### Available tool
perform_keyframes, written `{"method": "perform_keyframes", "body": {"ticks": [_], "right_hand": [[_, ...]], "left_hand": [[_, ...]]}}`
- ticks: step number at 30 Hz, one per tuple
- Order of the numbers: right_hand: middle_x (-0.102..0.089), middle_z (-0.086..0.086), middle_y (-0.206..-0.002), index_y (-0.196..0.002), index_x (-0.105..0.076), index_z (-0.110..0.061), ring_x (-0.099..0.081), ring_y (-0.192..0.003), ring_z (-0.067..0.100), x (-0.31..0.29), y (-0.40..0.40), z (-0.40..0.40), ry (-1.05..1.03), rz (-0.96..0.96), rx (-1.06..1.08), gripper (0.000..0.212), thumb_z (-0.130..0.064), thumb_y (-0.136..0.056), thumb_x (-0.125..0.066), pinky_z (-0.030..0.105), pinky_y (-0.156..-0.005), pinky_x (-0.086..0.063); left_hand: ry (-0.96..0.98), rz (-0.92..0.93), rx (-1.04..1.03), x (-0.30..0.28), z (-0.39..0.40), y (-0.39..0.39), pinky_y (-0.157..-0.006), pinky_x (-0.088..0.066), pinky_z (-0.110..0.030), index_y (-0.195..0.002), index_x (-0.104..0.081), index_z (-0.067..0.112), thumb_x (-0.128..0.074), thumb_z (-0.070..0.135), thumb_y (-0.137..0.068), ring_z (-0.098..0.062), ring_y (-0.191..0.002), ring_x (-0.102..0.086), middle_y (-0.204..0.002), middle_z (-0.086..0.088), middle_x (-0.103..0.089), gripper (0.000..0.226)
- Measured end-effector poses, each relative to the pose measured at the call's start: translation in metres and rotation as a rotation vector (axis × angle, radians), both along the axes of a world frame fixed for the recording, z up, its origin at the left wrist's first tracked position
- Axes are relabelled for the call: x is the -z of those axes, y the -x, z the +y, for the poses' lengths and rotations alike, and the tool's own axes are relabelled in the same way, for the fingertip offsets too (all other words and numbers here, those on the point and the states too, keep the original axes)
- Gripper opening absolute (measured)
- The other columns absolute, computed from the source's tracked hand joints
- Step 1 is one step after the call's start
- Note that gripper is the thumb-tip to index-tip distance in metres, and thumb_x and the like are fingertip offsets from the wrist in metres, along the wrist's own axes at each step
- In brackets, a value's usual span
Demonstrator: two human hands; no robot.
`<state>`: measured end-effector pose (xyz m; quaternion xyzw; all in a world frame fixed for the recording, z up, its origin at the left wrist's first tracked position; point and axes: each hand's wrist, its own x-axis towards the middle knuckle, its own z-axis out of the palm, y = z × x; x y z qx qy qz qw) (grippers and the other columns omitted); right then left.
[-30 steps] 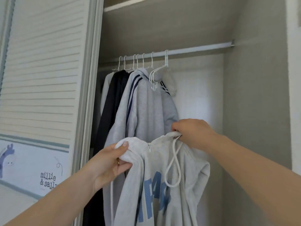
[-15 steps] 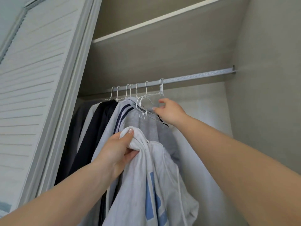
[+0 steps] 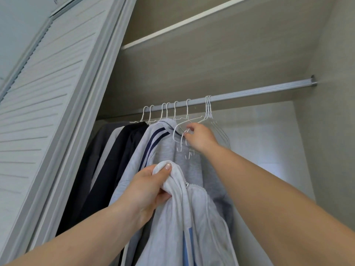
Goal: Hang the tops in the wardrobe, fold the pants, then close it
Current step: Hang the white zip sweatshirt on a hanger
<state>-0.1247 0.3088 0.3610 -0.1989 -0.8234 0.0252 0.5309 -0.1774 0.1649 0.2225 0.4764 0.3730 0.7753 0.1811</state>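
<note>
**Now one hand at the hangers, the other with the hoodie**

Here the left hand (image 3: 148, 191) holds a light grey zip hoodie (image 3: 194, 223) in front of the open wardrobe. Its grip is closed around a bunch of fabric near the collar, with the thumb on top of the cloth. The hoodie hangs down from this hand, and a piece of blue print shows low on its front. It is not on any hanger.

The right hand (image 3: 199, 138) is up at the rail (image 3: 259, 91), at a group of empty white wire hangers (image 3: 209, 110) that hang close together. Its fingers are curled around the wire of one of them, so this grip is closed on a hanger. The hooks of these hangers are on the rail.

To the left on the same rail hang other tops, each on its own white hanger: a grey hooded top with dark blue stripes (image 3: 163, 143), just beside the empty hangers, then a black garment (image 3: 123, 150), then more grey clothes, partly hidden. Above the rail is a wooden shelf (image 3: 192, 20). On the left side stands the white louvred door (image 3: 48, 89) of the wardrobe, open
</note>
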Motion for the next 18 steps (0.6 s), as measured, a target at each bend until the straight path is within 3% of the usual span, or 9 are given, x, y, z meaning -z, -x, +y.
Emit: {"method": "perform_keyframes", "body": {"ticks": [7, 14, 18], "right_hand": [[-0.057, 0.004, -0.133, -0.135, -0.05, -0.02, -0.055, -0.116, 0.025, 0.005, -0.009, 0.009, 0.021, 0.24, 0.016, 0.042, -0.022, -0.093, -0.053, 0.028, -0.089, -0.041], [-0.062, 0.004, -0.12, -0.128, -0.054, -0.025, -0.063, -0.098, 0.028, 0.017, -0.022, 0.006, 0.019, 0.283, 0.024, 0.04, -0.018, -0.088, -0.053, 0.036, -0.082, -0.051], [-0.052, -0.002, -0.132, -0.13, -0.054, -0.021, -0.054, -0.115, 0.017, 0.045, -0.042, -0.011, -0.02, 0.269, 0.018, 0.038, -0.02, -0.091, -0.054, 0.024, -0.088, -0.04]], "left_hand": [[-0.017, 0.011, 0.03, 0.002, 0.013, 0.01, -0.071, -0.058, -0.028, -0.1, -0.065, 0.002, -0.052, 0.02, -0.096, -0.014, -0.073, -0.07, -0.082, -0.01, -0.073, 0.022], [-0.009, 0.012, 0.056, 0.012, 0.015, 0.018, -0.076, -0.057, -0.033, -0.103, -0.065, -0.001, -0.053, 0.023, -0.095, -0.024, -0.086, -0.069, -0.094, -0.018, -0.072, 0.028], [0.03, 0.027, 0.085, 0.029, 0.012, 0.023, -0.092, -0.051, -0.043, -0.109, -0.064, 0.0, -0.053, 0.03, -0.095, -0.031, -0.1, -0.067, -0.105, -0.021, -0.07, 0.035]]}}
